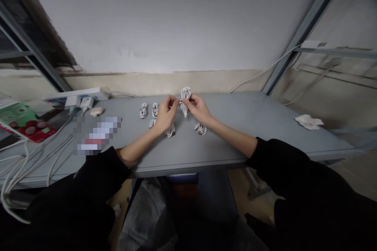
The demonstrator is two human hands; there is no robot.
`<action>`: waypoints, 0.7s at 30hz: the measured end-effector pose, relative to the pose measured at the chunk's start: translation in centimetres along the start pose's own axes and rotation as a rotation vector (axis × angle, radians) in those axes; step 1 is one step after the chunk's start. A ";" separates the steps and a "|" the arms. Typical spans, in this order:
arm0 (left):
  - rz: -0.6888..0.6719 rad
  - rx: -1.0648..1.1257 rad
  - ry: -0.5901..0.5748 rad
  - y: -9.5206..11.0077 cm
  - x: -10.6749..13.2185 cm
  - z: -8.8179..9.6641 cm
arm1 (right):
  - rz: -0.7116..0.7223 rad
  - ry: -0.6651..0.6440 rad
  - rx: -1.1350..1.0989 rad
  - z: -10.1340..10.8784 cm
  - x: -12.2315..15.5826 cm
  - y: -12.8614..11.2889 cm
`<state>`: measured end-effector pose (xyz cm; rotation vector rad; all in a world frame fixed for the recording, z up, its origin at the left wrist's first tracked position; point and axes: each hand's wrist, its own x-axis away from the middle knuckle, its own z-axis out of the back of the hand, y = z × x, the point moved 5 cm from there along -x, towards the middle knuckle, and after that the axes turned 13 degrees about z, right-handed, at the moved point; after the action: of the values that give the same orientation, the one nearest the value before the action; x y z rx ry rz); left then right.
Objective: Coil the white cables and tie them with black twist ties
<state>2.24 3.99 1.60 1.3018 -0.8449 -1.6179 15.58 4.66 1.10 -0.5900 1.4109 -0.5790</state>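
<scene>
1. Both bare hands work at mid-counter around one white cable coil [185, 100], which stands upright between them, with a small white plug [185, 114] hanging from its lower end.
2. Left hand [166, 114]: grip narrow, fingertips pinched on the coil's left side.
3. Right hand [198, 110]: grip narrow, fingertips [187, 102] pinched on the coil's right side.
4. Step in hand: a two-handed pinch on this single coil, which appears raised just clear of the counter [250, 125]. Exact finger placement among the loops is too small to make out.
5. Five smaller coils of white cable lie on the grey counter. Two sit left of the hands, one [143, 110] and another [155, 109]. One [152, 124] is partly hidden by the left hand, one [170, 130] lies just under that wrist, and one [200, 128] lies under the right hand. Each seems bound with a dark tie, but this is hard to confirm.
6. Counter, left: a power strip [75, 96] with a white charger [86, 104], a small beige case [96, 111], a pixelated item [97, 135], a printed fruit box [26, 121], and loose white cables [29, 164] trailing over the near edge.
7. Counter, right: a crumpled tissue [308, 121].
</scene>
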 end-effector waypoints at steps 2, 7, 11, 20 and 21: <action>0.006 -0.010 0.005 0.1 0.0 0.1 | 0.020 -0.017 0.022 -0.1 0.0 -0.2; 0.061 -0.027 0.049 0.2 0.1 0.4 | 0.073 -0.002 0.124 0.0 0.3 -0.4; 0.177 0.084 -0.007 0.0 -0.2 0.1 | 0.041 -0.029 0.102 0.1 0.1 -0.1; 0.399 0.290 -0.167 -0.4 -0.6 -0.5 | -0.034 -0.047 -0.038 -0.1 -0.3 0.2; 0.390 0.277 -0.171 -0.4 -0.6 -0.5 | -0.045 -0.050 -0.040 -0.1 -0.3 0.2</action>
<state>2.69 4.73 1.37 1.1029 -1.3759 -1.3449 15.51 4.99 1.22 -0.6656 1.3676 -0.5691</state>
